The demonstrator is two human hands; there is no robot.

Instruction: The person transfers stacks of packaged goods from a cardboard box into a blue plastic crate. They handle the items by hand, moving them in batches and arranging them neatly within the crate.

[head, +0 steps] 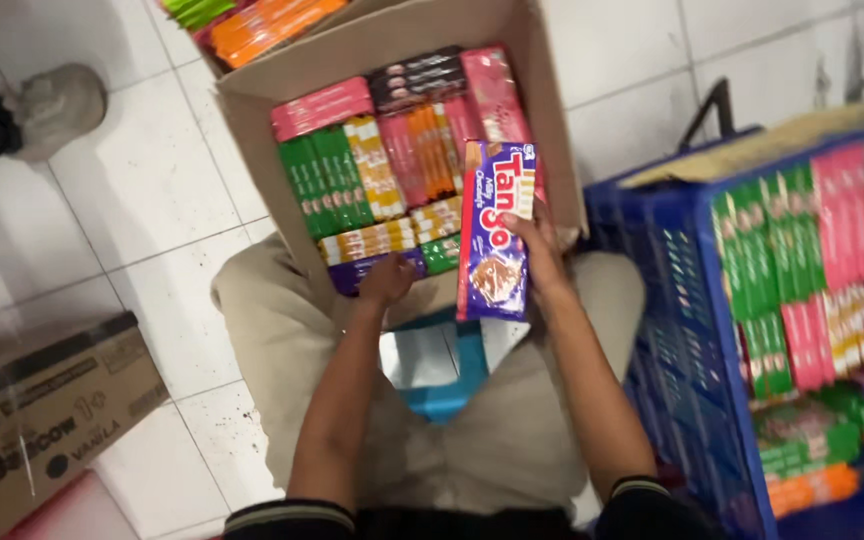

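Note:
My right hand [540, 250] grips a purple wafer pack [493, 232], holding it upright over the near edge of an open cardboard box [252, 105]. The box is packed with green, pink, orange and yellow snack packs [372, 165]. My left hand [386, 281] reaches into the box's near end and rests on a purple pack [364, 270] lying there. The box sits on the floor in front of my knees.
A blue plastic crate [687, 330] full of green, pink and orange packs stands at the right. A closed cardboard carton [42, 410] lies at the lower left. Another person's shoe [52, 108] is at the upper left on the white tiled floor.

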